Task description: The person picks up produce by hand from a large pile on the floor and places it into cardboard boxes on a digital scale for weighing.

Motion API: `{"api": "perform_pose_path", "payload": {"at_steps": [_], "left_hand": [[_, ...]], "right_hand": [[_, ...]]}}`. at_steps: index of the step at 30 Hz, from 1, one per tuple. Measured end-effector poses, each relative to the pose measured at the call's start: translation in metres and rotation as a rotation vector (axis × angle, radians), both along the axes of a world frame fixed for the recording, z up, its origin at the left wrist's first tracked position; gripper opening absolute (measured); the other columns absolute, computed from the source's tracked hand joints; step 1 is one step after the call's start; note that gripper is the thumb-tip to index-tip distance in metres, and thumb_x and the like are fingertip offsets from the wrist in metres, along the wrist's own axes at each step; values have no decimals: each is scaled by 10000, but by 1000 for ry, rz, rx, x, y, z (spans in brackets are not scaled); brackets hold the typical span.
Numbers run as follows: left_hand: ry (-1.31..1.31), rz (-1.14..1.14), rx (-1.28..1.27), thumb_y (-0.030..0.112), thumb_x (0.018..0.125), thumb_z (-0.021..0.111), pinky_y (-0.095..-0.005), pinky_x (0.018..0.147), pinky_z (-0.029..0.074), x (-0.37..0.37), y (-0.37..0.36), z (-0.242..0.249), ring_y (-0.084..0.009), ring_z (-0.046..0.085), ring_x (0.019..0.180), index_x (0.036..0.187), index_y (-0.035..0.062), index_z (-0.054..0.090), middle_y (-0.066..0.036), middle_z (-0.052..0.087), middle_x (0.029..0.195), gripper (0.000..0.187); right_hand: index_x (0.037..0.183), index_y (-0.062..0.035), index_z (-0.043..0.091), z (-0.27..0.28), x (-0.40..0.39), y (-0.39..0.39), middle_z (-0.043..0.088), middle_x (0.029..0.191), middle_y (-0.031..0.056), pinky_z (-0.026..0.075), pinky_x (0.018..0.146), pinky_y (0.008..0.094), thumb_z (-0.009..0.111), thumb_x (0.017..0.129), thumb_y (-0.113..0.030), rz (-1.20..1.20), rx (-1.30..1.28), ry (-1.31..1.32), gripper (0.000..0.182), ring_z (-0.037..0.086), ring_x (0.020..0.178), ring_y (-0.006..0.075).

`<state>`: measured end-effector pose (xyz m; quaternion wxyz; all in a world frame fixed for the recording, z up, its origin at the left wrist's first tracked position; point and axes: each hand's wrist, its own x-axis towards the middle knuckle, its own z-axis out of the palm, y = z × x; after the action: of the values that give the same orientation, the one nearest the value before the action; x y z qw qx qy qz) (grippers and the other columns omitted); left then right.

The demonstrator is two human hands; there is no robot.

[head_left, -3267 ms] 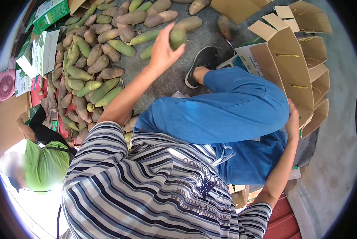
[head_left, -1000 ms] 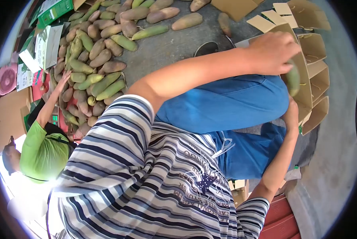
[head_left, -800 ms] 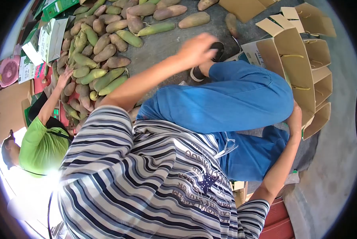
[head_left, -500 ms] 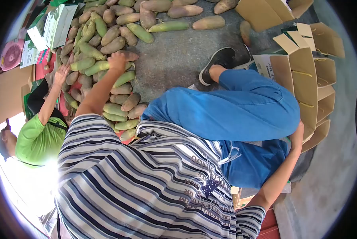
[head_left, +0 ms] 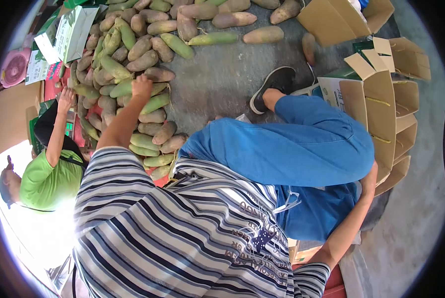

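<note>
My left hand (head_left: 142, 86) reaches into a pile of radishes, fingers closed around the right part of a green radish (head_left: 121, 89). A reddish-brown radish (head_left: 160, 75) lies just above and right of it, and another green one (head_left: 156, 103) just below. My right hand (head_left: 368, 183) rests against the bent knee of my blue trousers (head_left: 287, 141); its fingers are hidden behind the leg.
Open cardboard boxes (head_left: 380, 111) stand at the right, another (head_left: 331, 20) at the top right. A co-worker in a green shirt (head_left: 51, 179) reaches to the pile's left side, near a printed carton (head_left: 76, 32) and pink fan (head_left: 15, 68).
My left hand has moved slightly down and left onto the green radish. The co-worker's hand has drawn back to the left. The view has shifted a little.
</note>
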<state>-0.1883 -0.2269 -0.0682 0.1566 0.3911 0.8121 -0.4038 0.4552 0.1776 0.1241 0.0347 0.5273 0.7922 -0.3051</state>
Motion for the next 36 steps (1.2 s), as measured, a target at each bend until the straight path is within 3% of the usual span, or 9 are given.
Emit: {"api": "perform_pose_path", "payload": {"at_steps": [7, 13, 15, 17, 21, 24, 28, 32, 36], "left_hand": [[-311, -340, 331, 192, 778, 619, -436, 867, 386, 82, 59, -6, -273, 465, 1130, 1088, 85, 520, -91, 534, 1135, 343], [-818, 466, 1009, 298, 806, 644, -422, 827, 442, 134, 171, 21, -352, 552, 981, 1040, 27, 517, -183, 563, 1070, 380], [-915, 343, 1238, 275, 828, 653, -350, 805, 465, 166, 215, 67, -255, 592, 932, 1117, 6, 505, -175, 584, 1038, 422], [-828, -103, 1632, 233, 830, 657, -334, 819, 467, 198, 258, 121, -219, 594, 934, 1141, 10, 500, -150, 591, 1039, 414], [-1277, -104, 2082, 130, 785, 671, -296, 758, 491, 255, 326, 237, -175, 607, 863, 1097, 18, 504, -106, 603, 971, 371], [-1910, -9, 2081, 206, 740, 699, -317, 725, 491, 312, 368, 270, -193, 611, 828, 1081, 5, 477, -123, 599, 916, 454], [-1509, -281, 1979, 273, 750, 699, -357, 846, 446, 352, 381, 256, -276, 553, 994, 1111, 1, 483, -170, 555, 1013, 501], [-1431, -235, 1690, 283, 782, 668, -380, 902, 416, 302, 337, 183, -308, 523, 1055, 1089, 18, 537, -164, 548, 1092, 426], [-979, -70, 1204, 230, 803, 639, -407, 900, 424, 213, 230, 82, -345, 520, 1050, 1084, 28, 550, -189, 556, 1078, 357]], "right_hand": [[1169, -37, 571, 5, -10, -2, 650, 1032, 123, 463, 819, 325, 447, 906, -100, 18, 29, -22, 297, 608, 930, 225], [1151, -14, 556, 5, -14, -5, 612, 1015, 235, 464, 815, 388, 538, 799, -5, 60, 154, -38, 352, 600, 952, 355], [1142, -8, 557, -3, -7, -3, 613, 1016, 234, 463, 815, 397, 539, 795, 0, 54, 147, -28, 348, 598, 955, 361], [1136, -1, 556, -2, -7, -2, 614, 1010, 234, 461, 817, 411, 542, 790, -1, 86, 168, -58, 346, 591, 957, 374], [1137, -4, 556, -3, -9, -2, 617, 1005, 232, 463, 812, 415, 541, 781, 4, 50, 170, -64, 356, 592, 952, 374], [1137, -9, 558, -7, -9, -2, 620, 1001, 228, 466, 805, 405, 545, 775, 4, 39, 147, -74, 362, 596, 951, 367], [1134, -23, 565, 5, -21, -7, 627, 997, 217, 470, 798, 374, 564, 765, -2, 57, 112, -67, 369, 609, 937, 348], [1130, -33, 575, 12, -26, -10, 637, 1003, 200, 469, 800, 344, 563, 773, -3, 33, 101, -57, 359, 626, 926, 300], [1148, -33, 575, 16, -24, -8, 638, 1042, 186, 458, 835, 340, 534, 805, -24, 66, 101, -96, 346, 616, 970, 275]]}}
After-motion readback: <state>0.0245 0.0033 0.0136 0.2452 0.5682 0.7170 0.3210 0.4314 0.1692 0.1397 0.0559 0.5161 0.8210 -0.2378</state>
